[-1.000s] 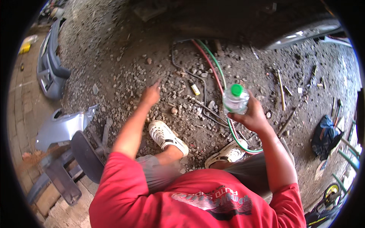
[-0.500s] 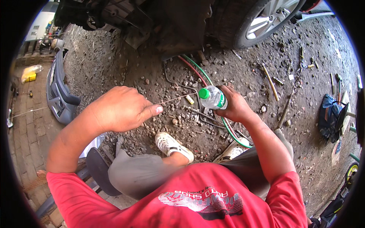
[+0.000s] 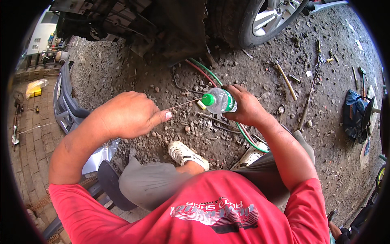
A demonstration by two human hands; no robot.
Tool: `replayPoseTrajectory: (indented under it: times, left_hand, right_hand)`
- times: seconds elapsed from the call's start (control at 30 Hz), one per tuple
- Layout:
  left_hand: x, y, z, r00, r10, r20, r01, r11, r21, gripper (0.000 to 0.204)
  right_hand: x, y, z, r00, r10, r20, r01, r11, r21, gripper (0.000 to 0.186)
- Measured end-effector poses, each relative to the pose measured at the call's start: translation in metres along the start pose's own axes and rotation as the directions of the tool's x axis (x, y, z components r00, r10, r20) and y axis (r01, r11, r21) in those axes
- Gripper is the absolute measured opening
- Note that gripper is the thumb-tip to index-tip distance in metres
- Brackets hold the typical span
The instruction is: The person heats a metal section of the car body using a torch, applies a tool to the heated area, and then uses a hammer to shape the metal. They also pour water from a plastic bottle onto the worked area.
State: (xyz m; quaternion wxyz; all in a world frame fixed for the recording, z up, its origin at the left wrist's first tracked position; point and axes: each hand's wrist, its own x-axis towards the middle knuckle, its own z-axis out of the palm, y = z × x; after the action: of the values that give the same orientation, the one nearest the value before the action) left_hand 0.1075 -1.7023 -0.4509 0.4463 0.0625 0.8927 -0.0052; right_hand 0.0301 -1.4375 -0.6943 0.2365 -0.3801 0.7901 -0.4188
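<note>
My left hand is closed, thumb pressed against the fingers, on a thin brown rod. The rod points right, and its tip reaches the green cap of a clear plastic bottle. Whether the tip goes into the cap or only rests against it I cannot tell. My right hand wraps round the lower part of the bottle, which lies tilted on its side with the cap toward my left hand. The bottle has a green and white label. Both hands are in the air above the gravel.
A car wheel and dark underbody parts stand ahead. Green and red hoses cross the ground. A detached bumper lies left. A wooden handle and a dark blue bag lie right. Part of another person shows at lower right.
The bottle in my right hand has come a little left, closing the gap between its cap and the rod's tip. My left hand has barely moved. The view has shifted slightly.
</note>
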Motion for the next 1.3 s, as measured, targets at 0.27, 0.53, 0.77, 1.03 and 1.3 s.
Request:
replayPoseTrajectory:
  times: [0.27, 0.53, 0.77, 1.03, 1.3]
  left_hand:
    - [-0.002, 0.008, -0.017, 0.991, -0.050, 0.127, 0.051, 0.999, -0.008, 0.070]
    - [0.003, 0.005, -0.031, 0.959, -0.101, 0.265, 0.128, 0.988, -0.087, 0.081]
    - [0.007, 0.008, -0.036, 0.964, -0.073, 0.254, 0.112, 0.983, -0.143, 0.073]
    - [0.015, 0.020, -0.037, 0.994, -0.044, 0.096, 0.049, 0.997, -0.052, 0.049]
    - [0.019, 0.013, -0.050, 0.971, -0.050, 0.232, 0.091, 0.981, -0.171, 0.046]
  right_hand:
    - [0.001, -0.002, 0.001, 0.998, -0.055, -0.022, 0.054, 0.998, -0.025, 0.073]
    - [0.003, -0.003, -0.005, 0.999, -0.052, -0.009, 0.052, 0.997, -0.065, 0.078]
    - [0.005, 0.001, -0.006, 0.997, -0.066, -0.036, 0.064, 0.996, -0.061, 0.074]
    - [0.002, 0.002, -0.009, 1.000, -0.014, -0.025, 0.012, 0.998, -0.068, 0.077]
    - [0.000, 0.003, -0.015, 0.995, -0.103, -0.011, 0.102, 0.993, -0.065, 0.077]
